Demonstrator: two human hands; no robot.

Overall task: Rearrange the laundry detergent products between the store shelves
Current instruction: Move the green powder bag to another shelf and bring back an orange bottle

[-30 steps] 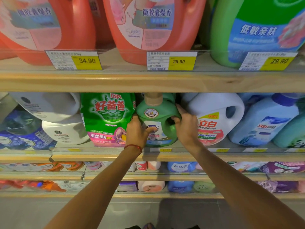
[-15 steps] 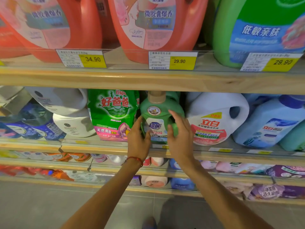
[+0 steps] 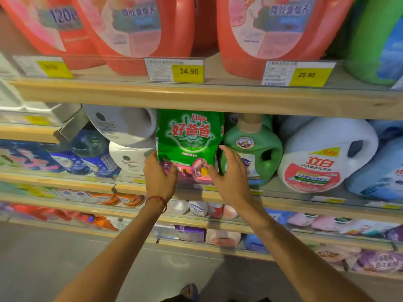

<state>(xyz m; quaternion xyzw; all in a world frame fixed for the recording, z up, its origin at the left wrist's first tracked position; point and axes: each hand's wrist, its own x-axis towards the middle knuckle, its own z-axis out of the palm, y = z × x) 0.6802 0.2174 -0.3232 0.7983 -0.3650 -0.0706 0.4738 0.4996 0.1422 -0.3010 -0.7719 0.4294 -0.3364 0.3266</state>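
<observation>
Grasping the green pouch (image 3: 189, 144) at its lower left corner is the left grip (image 3: 160, 176); right grip (image 3: 231, 174) released, fingers straight, fronting the green bottle (image 3: 265, 149).

Thin red cord bracelet (image 3: 157, 200) on the left wrist; footwear (image 3: 189, 290) below, possibly blue.
</observation>
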